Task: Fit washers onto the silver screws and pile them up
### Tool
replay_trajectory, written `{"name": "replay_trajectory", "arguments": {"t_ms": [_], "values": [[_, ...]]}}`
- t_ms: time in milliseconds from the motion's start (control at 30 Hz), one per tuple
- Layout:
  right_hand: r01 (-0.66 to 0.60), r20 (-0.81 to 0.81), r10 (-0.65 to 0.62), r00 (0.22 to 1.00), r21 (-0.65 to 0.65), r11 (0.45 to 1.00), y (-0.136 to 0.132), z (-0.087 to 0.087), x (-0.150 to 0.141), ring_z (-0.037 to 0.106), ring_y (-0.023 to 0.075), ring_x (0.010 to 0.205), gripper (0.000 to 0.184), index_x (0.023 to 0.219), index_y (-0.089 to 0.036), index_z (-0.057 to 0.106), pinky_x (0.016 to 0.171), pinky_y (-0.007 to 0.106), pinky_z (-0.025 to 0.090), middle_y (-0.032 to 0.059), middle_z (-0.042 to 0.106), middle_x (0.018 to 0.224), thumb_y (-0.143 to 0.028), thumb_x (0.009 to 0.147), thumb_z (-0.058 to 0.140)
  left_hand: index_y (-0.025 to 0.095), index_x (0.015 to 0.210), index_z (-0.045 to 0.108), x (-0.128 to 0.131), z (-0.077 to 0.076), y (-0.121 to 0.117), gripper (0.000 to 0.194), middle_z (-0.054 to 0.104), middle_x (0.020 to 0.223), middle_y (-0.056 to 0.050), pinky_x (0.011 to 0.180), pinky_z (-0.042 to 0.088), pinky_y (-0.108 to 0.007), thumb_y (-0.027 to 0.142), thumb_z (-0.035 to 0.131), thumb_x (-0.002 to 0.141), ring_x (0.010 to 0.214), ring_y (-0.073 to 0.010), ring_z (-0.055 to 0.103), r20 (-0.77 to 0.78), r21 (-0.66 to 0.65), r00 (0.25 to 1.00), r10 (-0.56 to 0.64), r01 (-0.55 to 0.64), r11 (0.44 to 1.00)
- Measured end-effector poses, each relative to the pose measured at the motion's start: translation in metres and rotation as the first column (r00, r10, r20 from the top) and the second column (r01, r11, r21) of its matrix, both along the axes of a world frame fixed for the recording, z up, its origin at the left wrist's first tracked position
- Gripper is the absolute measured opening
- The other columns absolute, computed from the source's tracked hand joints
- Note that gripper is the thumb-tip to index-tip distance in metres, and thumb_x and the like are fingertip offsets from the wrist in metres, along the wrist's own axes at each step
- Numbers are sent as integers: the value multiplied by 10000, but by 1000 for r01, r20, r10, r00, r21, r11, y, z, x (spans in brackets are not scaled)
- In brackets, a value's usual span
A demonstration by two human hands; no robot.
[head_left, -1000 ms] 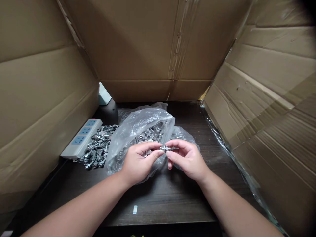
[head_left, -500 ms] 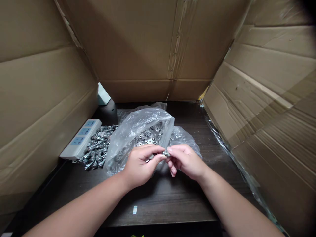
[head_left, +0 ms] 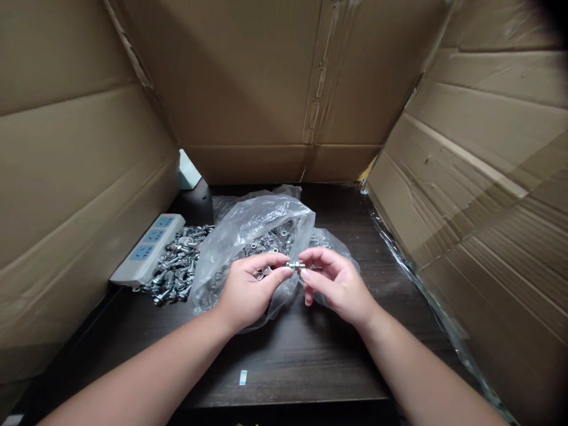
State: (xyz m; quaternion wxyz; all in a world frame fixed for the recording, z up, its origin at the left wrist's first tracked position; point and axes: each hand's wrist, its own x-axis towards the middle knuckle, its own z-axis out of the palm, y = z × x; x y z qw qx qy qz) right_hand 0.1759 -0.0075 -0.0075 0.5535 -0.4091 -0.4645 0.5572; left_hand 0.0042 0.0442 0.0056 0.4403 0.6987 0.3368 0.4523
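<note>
Both hands meet over a dark wooden table and pinch one small metal bolt with a nut on it. My left hand grips its left end between thumb and forefinger, with other small metal pieces tucked in the palm. My right hand pinches the right end. Just behind the hands lies a clear plastic bag, open and holding several washers and nuts. A second crumpled clear bag sits behind my right hand.
A heap of loose bolts lies left of the bag, beside a white power strip with blue sockets. Cardboard walls stand at the left, back and right. A small white label is stuck near the table's front edge.
The hands dipped slightly lower half a second ago and have come back up. Both kept their pinch on the bolt; my right fingers shifted on its end.
</note>
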Motion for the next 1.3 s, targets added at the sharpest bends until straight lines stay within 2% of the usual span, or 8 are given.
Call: {"name": "replay_trajectory", "arguments": {"t_ms": [133, 300, 467, 567, 667, 833, 1133, 1300], "values": [[19, 38, -20, 999, 3, 1000, -1, 2, -3, 569, 80, 491, 227, 946, -181, 622, 479, 237, 513, -9, 612, 784, -303, 787, 728, 165, 824, 740, 0, -2, 0, 75, 747, 753, -34, 590, 576, -248, 198, 715, 761, 696, -174, 699, -12, 29, 1000, -7, 8, 1000], [-11, 59, 13, 998, -29, 1000, 0, 3, 0, 554, 89, 471, 224, 879, -157, 640, 466, 233, 490, -19, 604, 657, -332, 778, 735, 169, 822, 743, -1, -5, 0, 80, 749, 766, -41, 625, 569, -242, 225, 692, 797, 675, -156, 691, -78, 204, 997, -18, 34, 978], [-116, -95, 104, 990, -131, 985, 2, -1, 4, 500, 80, 418, 195, 770, -143, 639, 427, 228, 470, -36, 561, 574, -312, 767, 737, 168, 817, 730, -1, -1, 0, 55, 729, 720, -31, 590, 533, -208, 174, 676, 805, 630, -127, 666, -128, 364, 990, -66, 109, 925], [-208, -178, 170, 969, -217, 954, 4, -2, 2, 466, 80, 370, 295, 658, -131, 599, 380, 221, 439, -33, 522, 500, -370, 816, 667, 170, 830, 726, 0, 0, 0, 74, 728, 717, -31, 606, 534, -212, 149, 656, 814, 623, -124, 663, -138, 392, 986, -98, 145, 908], [-216, -175, 174, 969, -263, 940, 6, -2, 0, 454, 82, 345, 378, 652, -123, 594, 349, 219, 425, -27, 519, 478, -450, 839, 625, 174, 831, 730, 0, -1, 0, 80, 730, 716, -34, 601, 537, -219, 162, 652, 816, 621, -131, 668, -137, 383, 987, -85, 132, 914], [-88, -154, 50, 987, -252, 964, 7, -4, 0, 457, 78, 355, 437, 739, -137, 595, 353, 229, 459, -30, 538, 532, -557, 856, 572, 179, 811, 744, 0, -3, 0, 71, 744, 749, -33, 615, 554, -219, 185, 674, 804, 656, -141, 683, -132, 273, 990, -57, 91, 958], [14, -4, -14, 1000, 6, 1000, 1, 1, 0, 584, 87, 488, 246, 960, -180, 624, 486, 253, 519, -3, 621, 817, -315, 785, 733, 165, 821, 740, -1, -1, 0, 71, 755, 766, -32, 626, 581, -251, 191, 712, 760, 700, -174, 706, -46, 90, 999, -14, 18, 996], [0, 75, 0, 997, -5, 1000, -1, 4, -1, 582, 102, 482, 227, 904, -153, 641, 485, 249, 503, -9, 622, 679, -324, 784, 732, 170, 817, 744, -1, -4, 0, 65, 754, 766, -28, 633, 569, -234, 206, 715, 770, 676, -156, 698, -64, 139, 998, -31, 39, 989]]}}
